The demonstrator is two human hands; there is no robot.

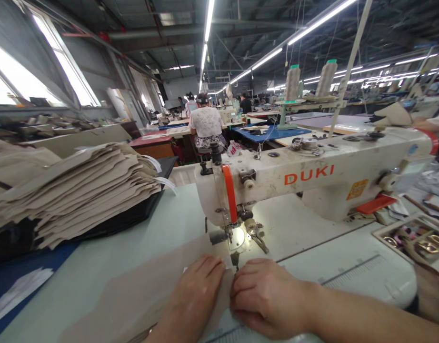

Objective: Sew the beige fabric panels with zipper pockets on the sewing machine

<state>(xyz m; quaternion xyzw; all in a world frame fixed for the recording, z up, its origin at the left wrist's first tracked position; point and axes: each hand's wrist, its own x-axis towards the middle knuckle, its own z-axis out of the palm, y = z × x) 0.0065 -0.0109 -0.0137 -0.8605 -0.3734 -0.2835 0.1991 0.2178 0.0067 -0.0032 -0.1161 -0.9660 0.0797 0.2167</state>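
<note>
A thin beige fabric piece [134, 290] lies flat on the pale table, reaching to the front of a white sewing machine [269, 176] marked DUKI. On its right part rests my left hand [194, 297], fingers bent and pressed together, gripping the cloth close to its edge. Just right of it, my right hand [265, 297] is curled closed at the same edge; its fingertips are partly hidden. Both hands sit in front of the lit needle plate [237, 237], below the presser foot area. The fabric's lower end is blurred.
A tall stack of beige cut pieces [94, 186] lies on black material at left. Right of the machine sits a tray [380, 233] of metal fittings. Thread cones [293, 83] stand behind. A seated person [206, 121] works farther back. A printed ruler [351, 271] marks the table.
</note>
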